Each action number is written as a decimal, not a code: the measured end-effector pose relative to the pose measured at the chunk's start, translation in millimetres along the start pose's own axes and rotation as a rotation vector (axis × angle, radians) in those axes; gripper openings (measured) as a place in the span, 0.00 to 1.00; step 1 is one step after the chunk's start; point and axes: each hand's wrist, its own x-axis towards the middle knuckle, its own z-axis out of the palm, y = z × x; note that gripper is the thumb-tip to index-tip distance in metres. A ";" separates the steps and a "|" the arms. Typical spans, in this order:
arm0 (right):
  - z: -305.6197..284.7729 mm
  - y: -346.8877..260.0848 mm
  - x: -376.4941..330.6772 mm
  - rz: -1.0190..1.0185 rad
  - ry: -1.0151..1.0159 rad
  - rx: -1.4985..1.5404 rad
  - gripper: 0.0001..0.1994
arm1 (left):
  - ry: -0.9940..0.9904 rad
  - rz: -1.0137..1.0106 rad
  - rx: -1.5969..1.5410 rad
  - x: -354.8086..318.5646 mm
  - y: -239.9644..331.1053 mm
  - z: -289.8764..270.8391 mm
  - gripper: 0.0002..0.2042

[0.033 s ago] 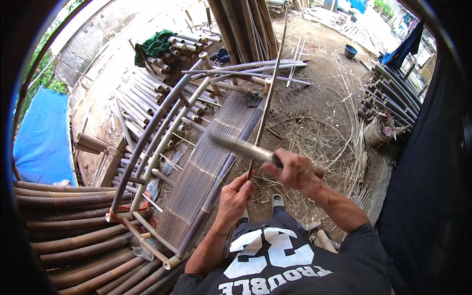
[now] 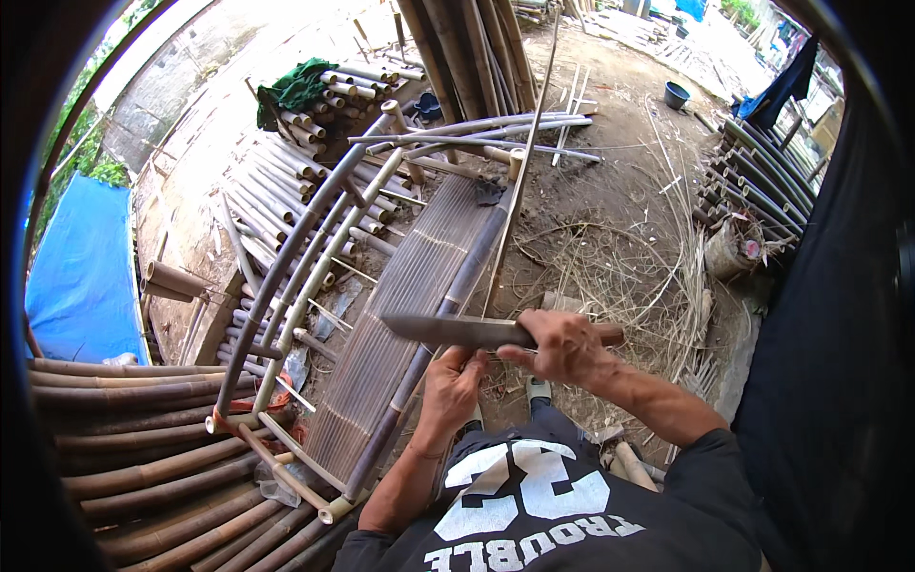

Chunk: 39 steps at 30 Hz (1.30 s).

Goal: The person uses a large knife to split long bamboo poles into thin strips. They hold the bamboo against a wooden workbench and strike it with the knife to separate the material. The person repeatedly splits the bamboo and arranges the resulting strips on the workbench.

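On my distant screen, I see the left hand with thumb and fingers pressed together, pinching, as I judge, the long bamboo strip. This strip extends forward from it and slightly to the right. The right hand is wrapped around the handle of the knife; its blade points left, crosswise, just beyond the left fingers. Blade contact I cannot tell.

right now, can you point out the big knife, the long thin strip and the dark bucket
Big knife [image 2: 443, 331]: head view, on the middle of the blade.
Long thin strip [image 2: 503, 249]: head view, on its length beyond the blade.
Dark bucket [image 2: 676, 100]: head view, on its outer wall.
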 end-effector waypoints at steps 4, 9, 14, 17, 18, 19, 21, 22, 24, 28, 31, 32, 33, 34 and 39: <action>-9.4 13.3 13.9 0.224 -0.100 0.000 0.33 | 0.047 0.125 0.254 -6.7 1.6 3.0 0.16; 2.0 8.4 -4.6 -0.162 0.107 -0.070 0.32 | 0.045 0.203 0.347 -7.9 -3.1 3.8 0.17; -22.8 44.9 20.1 0.278 0.009 -0.066 0.34 | 0.005 0.194 0.388 -26.9 -3.5 2.6 0.17; -21.9 33.8 8.4 0.163 -0.030 -0.033 0.35 | 0.007 0.273 0.404 -28.4 -11.2 -0.4 0.18; -18.7 37.2 7.4 0.082 0.000 -0.086 0.35 | -0.004 0.257 0.435 -29.3 -9.3 -0.5 0.18; -15.8 39.9 1.5 0.014 0.028 -0.139 0.35 | -0.027 0.234 0.467 -32.4 -6.8 -0.9 0.18; -31.3 63.0 16.9 0.072 0.108 -0.165 0.34 | -0.053 0.225 0.457 -38.7 -10.8 -4.5 0.18; -39.7 72.3 22.4 0.100 0.151 -0.183 0.34 | -0.050 0.240 0.457 -41.7 -13.2 -5.5 0.18; -32.8 76.1 22.5 0.066 0.165 -0.227 0.33 | -0.043 0.269 0.455 -44.5 -15.4 -8.3 0.19; -42.8 114.5 21.5 0.248 0.081 -0.247 0.34 | -0.118 0.178 0.518 -62.3 -6.9 -24.6 0.17; -96.7 160.5 20.3 0.484 0.130 -0.257 0.33 | -0.145 0.141 0.572 -109.6 -24.2 -59.8 0.14; -107.4 183.1 14.8 0.514 0.125 -0.361 0.33 | -0.162 0.129 0.598 -123.6 -26.5 -69.0 0.14; -116.2 186.9 13.3 0.514 0.143 -0.365 0.33 | -0.178 0.125 0.608 -137.2 -33.4 -81.5 0.13; -129.2 190.4 15.8 0.504 0.170 -0.376 0.33 | -0.190 0.135 0.615 -144.6 -39.7 -88.2 0.12; -150.9 205.6 12.8 0.472 0.077 -0.440 0.35 | -0.078 0.138 0.603 -158.2 -45.1 -97.2 0.08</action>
